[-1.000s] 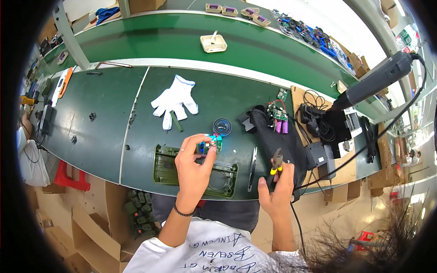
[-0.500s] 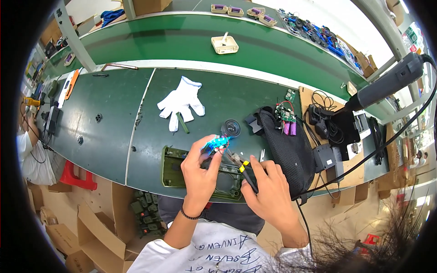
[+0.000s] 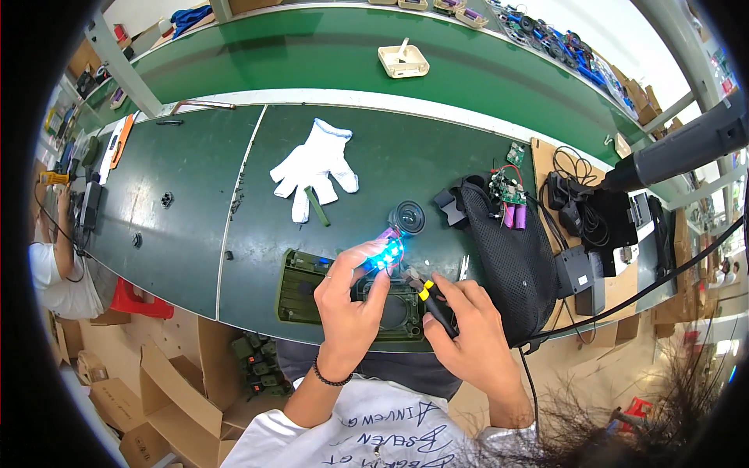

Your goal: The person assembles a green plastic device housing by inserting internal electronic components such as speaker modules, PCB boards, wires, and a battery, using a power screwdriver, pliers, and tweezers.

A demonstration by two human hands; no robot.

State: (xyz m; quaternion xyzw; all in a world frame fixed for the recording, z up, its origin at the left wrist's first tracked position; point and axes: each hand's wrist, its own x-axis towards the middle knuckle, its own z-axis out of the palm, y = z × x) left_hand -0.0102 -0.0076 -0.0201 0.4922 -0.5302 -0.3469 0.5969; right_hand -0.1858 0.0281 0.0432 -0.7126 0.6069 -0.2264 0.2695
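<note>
A circuit board glows with bright blue lights between the thumb and fingers of my left hand. Thin wires show at its edge, and a purple cylinder is partly visible behind it. Just beyond lies a round black speaker. My right hand grips cutting pliers with black and yellow handles; their metal jaws are close to the board's lower right. Whether the jaws touch a wire cannot be made out. Beneath both hands, at the table's near edge, lies an olive-green plastic casing, partly covered by my left hand.
A white glove with a green strip lies farther back. To the right are a black mesh pouch, a wired circuit board with purple cells, and a cable-strewn cardboard sheet. Another person's arm shows at far left.
The board's blue lights look much brighter and its lit side shows more. The whole view has shifted slightly. Both hands keep their holds.
</note>
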